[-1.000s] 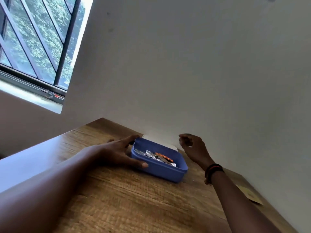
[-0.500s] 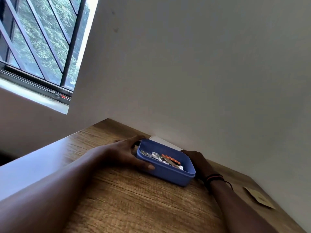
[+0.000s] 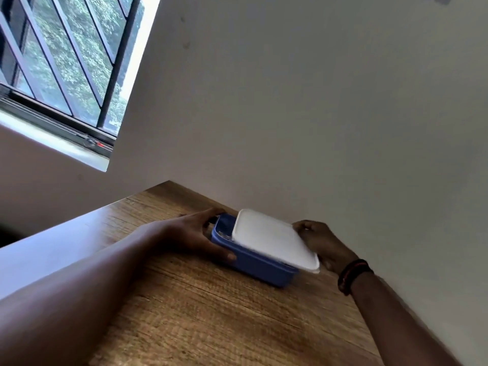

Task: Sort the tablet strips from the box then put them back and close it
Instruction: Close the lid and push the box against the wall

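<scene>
Right grip (image 3: 320, 243) is holding the white lid (image 3: 274, 240) over the blue box (image 3: 253, 262); left grip (image 3: 192, 233) is clasping the box — closing step, next aligning and pressing down.

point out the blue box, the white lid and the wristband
blue box (image 3: 260, 266), head view, on its near side wall
white lid (image 3: 272, 240), head view, middle of its top face
wristband (image 3: 352, 274), head view, on the dark band round the right wrist

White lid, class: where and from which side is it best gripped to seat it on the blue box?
Probably the white lid by its overhanging right edge, from the right, where the right hand holds it. It sits tilted and offset over the blue box, which the left hand steadies.
</scene>
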Demonstrator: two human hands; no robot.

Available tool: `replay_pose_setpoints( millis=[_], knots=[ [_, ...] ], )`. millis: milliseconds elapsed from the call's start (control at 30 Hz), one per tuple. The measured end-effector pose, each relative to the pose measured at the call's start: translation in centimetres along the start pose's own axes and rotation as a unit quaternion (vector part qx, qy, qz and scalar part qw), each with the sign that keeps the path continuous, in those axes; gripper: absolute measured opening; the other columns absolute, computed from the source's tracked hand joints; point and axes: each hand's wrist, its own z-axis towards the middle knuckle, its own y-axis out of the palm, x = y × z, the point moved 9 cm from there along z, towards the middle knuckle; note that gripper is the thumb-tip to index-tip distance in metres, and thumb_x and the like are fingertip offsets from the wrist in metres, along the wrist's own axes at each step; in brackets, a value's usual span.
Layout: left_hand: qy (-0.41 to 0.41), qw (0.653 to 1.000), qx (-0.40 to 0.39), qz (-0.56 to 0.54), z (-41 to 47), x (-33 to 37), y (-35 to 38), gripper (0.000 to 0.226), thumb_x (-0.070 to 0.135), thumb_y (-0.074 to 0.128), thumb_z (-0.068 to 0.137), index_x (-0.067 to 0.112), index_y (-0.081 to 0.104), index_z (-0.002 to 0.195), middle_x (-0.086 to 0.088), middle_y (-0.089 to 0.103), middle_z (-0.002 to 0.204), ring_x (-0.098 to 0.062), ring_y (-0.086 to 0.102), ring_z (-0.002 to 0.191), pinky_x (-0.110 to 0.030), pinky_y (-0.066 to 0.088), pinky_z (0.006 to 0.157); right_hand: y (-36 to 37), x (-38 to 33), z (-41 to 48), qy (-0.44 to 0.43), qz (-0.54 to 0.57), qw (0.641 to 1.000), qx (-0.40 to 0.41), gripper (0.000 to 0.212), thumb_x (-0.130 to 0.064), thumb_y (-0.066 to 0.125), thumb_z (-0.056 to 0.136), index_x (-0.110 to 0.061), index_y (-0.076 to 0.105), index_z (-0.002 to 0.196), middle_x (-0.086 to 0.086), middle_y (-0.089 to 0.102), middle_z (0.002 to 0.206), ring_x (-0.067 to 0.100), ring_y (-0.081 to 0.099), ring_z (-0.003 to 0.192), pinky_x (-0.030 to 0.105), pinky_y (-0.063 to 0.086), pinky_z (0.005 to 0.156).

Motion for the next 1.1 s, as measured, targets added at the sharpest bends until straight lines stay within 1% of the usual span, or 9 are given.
replay_pose_setpoints(
  millis=[100, 200, 267, 367, 567, 700, 867, 967, 1100],
  knots=[
    [-0.001, 1.000, -0.002, -0.002, 0.2, -0.3, 0.1, 0.118, 0.072, 0.082, 0.053, 0.048, 0.019, 0.150, 0.008, 0.036, 0.157, -0.021, 0.038, 0.141, -0.048, 0.033, 0.116, 1.8, -1.4, -0.9, -0.062, -0.106, 0.992, -0.034, 0.014, -0.022, 0.057, 0.096, -0.019, 0.069, 0.090, 0.000, 0.067, 0.107, 0.016, 0.059, 0.105, 0.026, 0.043, 0.089],
    [-0.002, 1.000, -0.003, 0.000, 0.3, -0.3, 0.2, 0.116, 0.071, 0.081, 0.055, 0.049, 0.018, 0.149, 0.008, 0.036, 0.157, -0.022, 0.039, 0.140, -0.049, 0.033, 0.115, 4.2, -3.5, -2.7, -0.117, -0.160, 0.976, -0.085, 0.049, -0.059, 0.053, 0.086, -0.028, 0.064, 0.122, -0.012, 0.059, 0.125, 0.007, 0.051, 0.118, 0.025, 0.037, 0.102],
    [0.000, 1.000, -0.006, 0.000, 0.4, -0.2, 0.3, 0.115, 0.068, 0.081, 0.058, 0.047, 0.018, 0.151, 0.008, 0.034, 0.158, -0.023, 0.037, 0.141, -0.049, 0.033, 0.115, 6.2, -4.2, -3.9, -0.134, -0.188, 0.965, -0.125, 0.065, -0.073, 0.046, 0.076, -0.036, 0.059, 0.128, -0.012, 0.053, 0.133, 0.007, 0.047, 0.124, 0.026, 0.034, 0.107],
    [-0.001, 1.000, -0.004, 0.001, 0.5, -0.3, 0.2, 0.117, 0.068, 0.083, 0.056, 0.047, 0.017, 0.151, 0.009, 0.034, 0.158, -0.022, 0.037, 0.141, -0.047, 0.033, 0.115, 7.2, -4.6, -4.1, -0.146, -0.213, 0.960, -0.105, 0.071, -0.084, 0.038, 0.072, -0.042, 0.058, 0.127, -0.011, 0.054, 0.136, 0.008, 0.048, 0.126, 0.031, 0.036, 0.109],
    [0.002, 1.000, 0.000, -0.005, 0.4, -0.3, 0.2, 0.122, 0.061, 0.083, 0.063, 0.051, 0.000, 0.151, 0.002, 0.025, 0.163, -0.027, 0.031, 0.146, -0.048, 0.028, 0.119, 7.9, -5.0, -4.2, -0.159, -0.269, 0.945, -0.091, 0.076, -0.085, 0.023, 0.075, -0.044, 0.051, 0.133, -0.010, 0.056, 0.128, 0.013, 0.052, 0.120, 0.035, 0.041, 0.101],
    [0.007, 1.000, -0.020, -0.016, 0.7, -0.4, 0.6, 0.112, 0.060, 0.082, 0.065, 0.053, 0.010, 0.150, 0.004, 0.027, 0.161, -0.024, 0.037, 0.141, -0.042, 0.035, 0.110, 8.3, -5.3, -4.9, -0.159, -0.302, 0.935, -0.094, 0.088, -0.090, 0.008, 0.069, -0.047, 0.043, 0.137, -0.006, 0.054, 0.129, 0.017, 0.050, 0.122, 0.037, 0.040, 0.102],
    [0.019, 0.999, -0.011, -0.032, 0.7, -0.6, 0.5, 0.112, 0.064, 0.086, 0.056, 0.059, 0.016, 0.144, 0.006, 0.035, 0.156, -0.023, 0.042, 0.137, -0.047, 0.039, 0.112, 8.7, -5.5, -4.9, -0.129, -0.330, 0.928, -0.115, 0.095, -0.097, 0.007, 0.061, -0.051, 0.030, 0.142, 0.001, 0.041, 0.147, 0.023, 0.039, 0.134, 0.043, 0.034, 0.108],
    [0.023, 0.999, -0.007, -0.041, 0.7, -0.6, 0.5, 0.115, 0.062, 0.087, 0.056, 0.056, 0.016, 0.146, 0.006, 0.038, 0.154, -0.023, 0.045, 0.135, -0.050, 0.040, 0.111, 9.1, -5.3, -4.8, -0.108, -0.361, 0.915, -0.146, 0.096, -0.096, 0.016, 0.058, -0.055, 0.020, 0.144, 0.001, 0.030, 0.155, 0.025, 0.029, 0.140, 0.049, 0.028, 0.111],
    [0.023, 0.999, -0.010, -0.046, 0.8, -0.6, 0.5, 0.118, 0.062, 0.088, 0.053, 0.055, 0.017, 0.146, 0.005, 0.037, 0.155, -0.023, 0.044, 0.135, -0.051, 0.040, 0.111, 8.6, -5.9, -4.3, -0.123, -0.355, 0.918, -0.124, 0.096, -0.099, 0.019, 0.051, -0.059, 0.023, 0.139, 0.001, 0.044, 0.139, 0.025, 0.043, 0.124, 0.045, 0.039, 0.099]
  ],
)
